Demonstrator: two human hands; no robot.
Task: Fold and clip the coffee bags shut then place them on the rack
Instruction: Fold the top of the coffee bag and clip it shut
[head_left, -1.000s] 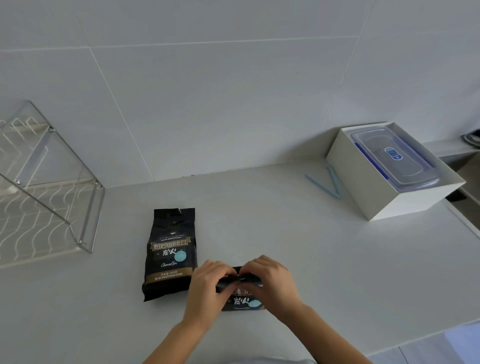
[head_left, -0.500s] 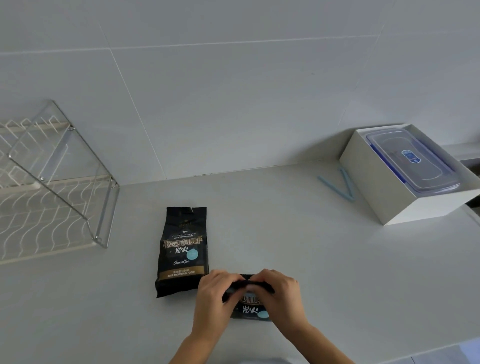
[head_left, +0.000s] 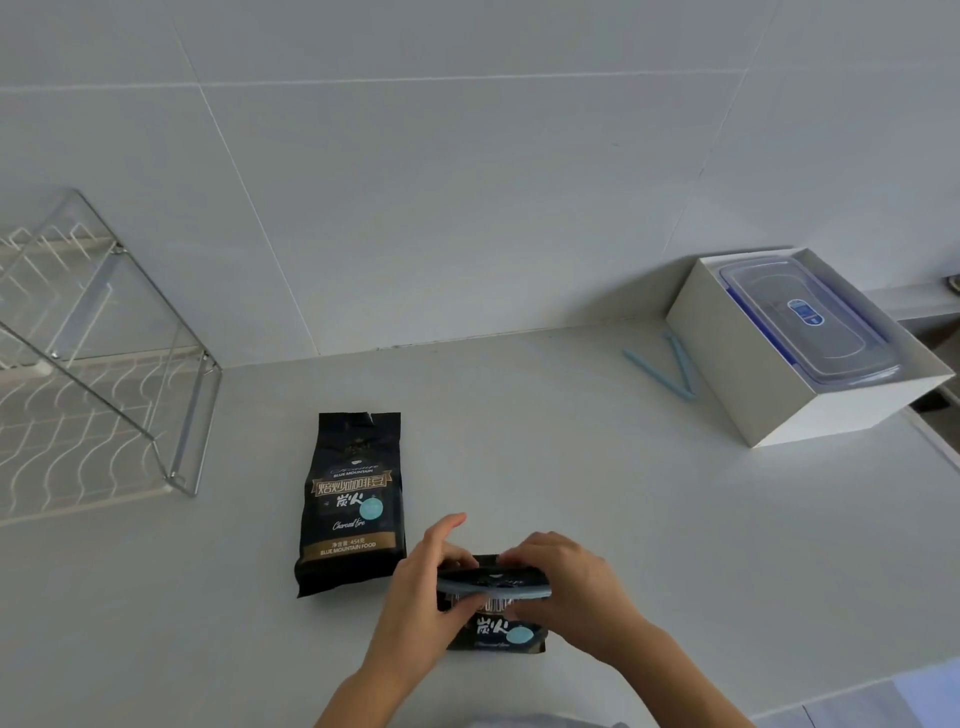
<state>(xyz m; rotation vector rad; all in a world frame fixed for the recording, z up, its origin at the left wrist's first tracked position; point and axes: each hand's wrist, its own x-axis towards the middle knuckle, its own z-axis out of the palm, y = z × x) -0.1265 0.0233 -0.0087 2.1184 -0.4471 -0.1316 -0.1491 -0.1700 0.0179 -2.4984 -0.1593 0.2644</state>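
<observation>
White counter (head_left: 597, 493) and a tiled white wall (head_left: 467, 208) fill the frame.

Low centre of the frame: both hands work on the near bag (head_left: 501, 631), which lies flat on the counter. The left hand (head_left: 421, 597) is curled around the left end of the bag's folded top, thumb below and fingers above; its index finger is raised off the bag. The right hand (head_left: 576, 587) is closed over the right end of the same fold, fingertips on top. A grey-blue clip (head_left: 493, 591) runs across the fold between the two hands, and both hands pinch it. Whether the clip is fully latched cannot be told. Only the lower label of the near bag shows below the hands.

Just left of the left hand, a second bag (head_left: 353, 501) lies flat, face up, its top unfolded and pointing toward the wall. The two bags are near each other; contact cannot be confirmed because the left hand covers the gap.

Left edge of the frame: a wire rack (head_left: 104, 415) stands on the counter against the wall, well apart from the bags.

Upper right: a spare clip (head_left: 670, 366), open in a V, lies on the counter just beside a white box (head_left: 737, 374). A clear container (head_left: 805, 322) with a blue-trimmed lid sits inside the box.
</observation>
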